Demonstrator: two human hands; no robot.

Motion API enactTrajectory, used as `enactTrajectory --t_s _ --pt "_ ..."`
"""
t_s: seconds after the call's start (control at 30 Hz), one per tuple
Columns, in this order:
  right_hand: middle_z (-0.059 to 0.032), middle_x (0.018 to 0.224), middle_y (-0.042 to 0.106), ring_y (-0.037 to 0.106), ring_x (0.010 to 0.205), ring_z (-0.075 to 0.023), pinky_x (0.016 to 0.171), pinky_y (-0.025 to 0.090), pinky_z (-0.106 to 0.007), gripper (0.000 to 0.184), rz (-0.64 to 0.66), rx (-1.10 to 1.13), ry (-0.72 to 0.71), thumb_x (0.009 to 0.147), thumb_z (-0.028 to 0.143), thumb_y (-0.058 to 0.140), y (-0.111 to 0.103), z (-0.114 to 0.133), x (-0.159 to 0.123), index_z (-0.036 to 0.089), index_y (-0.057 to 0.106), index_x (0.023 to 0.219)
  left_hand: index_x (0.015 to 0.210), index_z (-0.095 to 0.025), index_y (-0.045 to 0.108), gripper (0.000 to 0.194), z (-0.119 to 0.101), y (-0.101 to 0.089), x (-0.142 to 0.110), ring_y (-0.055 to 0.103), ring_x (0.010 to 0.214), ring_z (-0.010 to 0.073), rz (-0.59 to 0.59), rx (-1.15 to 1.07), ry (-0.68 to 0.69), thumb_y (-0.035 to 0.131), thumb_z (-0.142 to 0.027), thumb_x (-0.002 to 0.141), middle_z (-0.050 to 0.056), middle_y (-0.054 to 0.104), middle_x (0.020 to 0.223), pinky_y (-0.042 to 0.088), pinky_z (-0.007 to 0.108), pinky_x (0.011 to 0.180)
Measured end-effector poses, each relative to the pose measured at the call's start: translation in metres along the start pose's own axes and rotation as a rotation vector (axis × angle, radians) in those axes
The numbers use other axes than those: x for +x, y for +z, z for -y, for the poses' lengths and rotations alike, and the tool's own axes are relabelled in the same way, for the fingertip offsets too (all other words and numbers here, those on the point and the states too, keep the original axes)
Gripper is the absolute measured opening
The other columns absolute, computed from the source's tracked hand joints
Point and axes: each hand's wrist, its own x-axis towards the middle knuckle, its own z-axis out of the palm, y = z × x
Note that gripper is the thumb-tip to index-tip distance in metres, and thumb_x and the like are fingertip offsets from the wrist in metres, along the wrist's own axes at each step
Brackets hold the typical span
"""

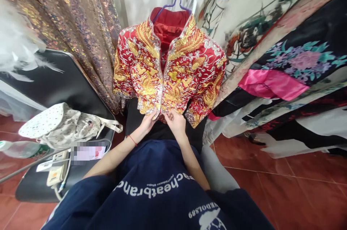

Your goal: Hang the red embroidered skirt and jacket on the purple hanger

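A short red jacket (187,56) with gold and silver embroidery hangs in front of me from a purple hanger (179,0). Its front edges meet down the middle, while the stand collar gapes and shows red lining. At the bottom hem, my left hand (148,122) pinches the left side of the front opening. Just across from it, my right hand (175,124) has its fingers curled on the right side of the hem. The fingertips of both hands are close together. Whatever fastening lies between them is too small to make out.
On the left, a black chair (65,78) holds a spotted white bag (67,125), a phone (89,152) and a power strip (58,168). A sequined curtain (81,16) hangs behind it. Patterned garments (303,56) hang along the right, above red floor tiles (260,183).
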Motion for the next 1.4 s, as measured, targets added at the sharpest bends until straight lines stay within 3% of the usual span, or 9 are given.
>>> enactTrajectory --t_s 0.1,0.2,0.43,0.67,0.83,0.97,1.1,1.4 --pt "-0.0101 0.104 0.071 0.068 0.093 -0.0219 0.078 0.05 -0.029 0.025 -0.088 -0.132 -0.114 0.097 0.036 0.059 0.005 0.003 0.001 0.019 0.069 0.112 0.097 -0.015 0.072 0.04 0.001 -0.002 0.001 0.069 0.078 0.013 -0.003 0.007 0.003 0.092 -0.023 0.064 0.003 0.077 0.091 0.053 0.026 0.076" --pt "-0.0107 0.119 0.069 0.066 0.108 -0.0225 0.092 0.05 -0.03 0.027 -0.082 -0.24 -0.224 0.097 0.031 0.06 0.009 0.003 0.002 0.022 0.07 0.12 0.097 -0.015 0.072 0.044 0.004 -0.002 0.002 0.068 0.079 0.0129 0.0 0.015 0.01 0.094 -0.026 0.061 0.003 0.077 0.093 0.052 0.026 0.075" --pt "-0.0079 0.114 0.074 0.069 0.086 -0.0166 0.068 0.045 -0.025 0.031 -0.028 -0.426 -0.299 0.104 0.034 0.051 0.013 -0.004 0.005 0.022 0.07 0.124 0.094 -0.015 0.072 0.046 0.008 0.0 0.001 0.065 0.073 0.0116 -0.004 0.042 -0.006 0.096 -0.031 0.058 0.002 0.075 0.086 0.048 0.024 0.069" --pt "-0.0055 0.098 0.075 0.067 0.078 -0.0143 0.063 0.037 -0.025 0.03 0.041 -0.539 -0.372 0.106 0.03 0.045 -0.001 -0.005 0.01 0.023 0.074 0.11 0.091 -0.015 0.073 0.044 0.017 -0.003 -0.002 0.068 0.077 0.0143 -0.017 0.062 -0.037 0.096 -0.027 0.055 0.004 0.076 0.085 0.048 0.026 0.072" --pt "-0.0061 0.105 0.073 0.065 0.075 -0.0133 0.062 0.035 -0.025 0.029 0.067 -0.572 -0.404 0.105 0.033 0.045 -0.002 -0.006 0.011 0.024 0.073 0.107 0.091 -0.015 0.073 0.045 0.02 -0.002 -0.004 0.068 0.076 0.014 -0.02 0.06 -0.04 0.097 -0.026 0.053 0.004 0.076 0.085 0.049 0.026 0.072" --pt "-0.0064 0.107 0.073 0.066 0.076 -0.0128 0.062 0.035 -0.024 0.03 0.048 -0.55 -0.39 0.106 0.027 0.042 0.003 -0.008 0.013 0.024 0.072 0.107 0.094 -0.015 0.073 0.046 0.016 0.0 -0.005 0.069 0.08 0.0155 -0.019 0.073 -0.023 0.096 -0.025 0.055 0.005 0.077 0.088 0.051 0.028 0.076" --pt "-0.0037 0.11 0.073 0.067 0.081 -0.0123 0.064 0.037 -0.022 0.028 0.014 -0.482 -0.364 0.106 0.032 0.045 0.005 -0.012 0.021 0.025 0.072 0.107 0.095 -0.015 0.073 0.047 0.015 0.0 -0.003 0.07 0.082 0.0168 -0.04 0.088 -0.013 0.096 -0.026 0.055 0.007 0.078 0.092 0.052 0.029 0.078" --pt "-0.0049 0.104 0.072 0.066 0.089 -0.0168 0.072 0.041 -0.024 0.028 -0.107 -0.268 -0.254 0.106 0.033 0.044 -0.002 -0.004 0.059 0.023 0.069 0.1 0.102 -0.016 0.073 0.056 0.021 -0.003 -0.002 0.072 0.086 0.0203 -0.067 0.135 -0.047 0.097 -0.024 0.053 0.009 0.079 0.099 0.055 0.033 0.083"
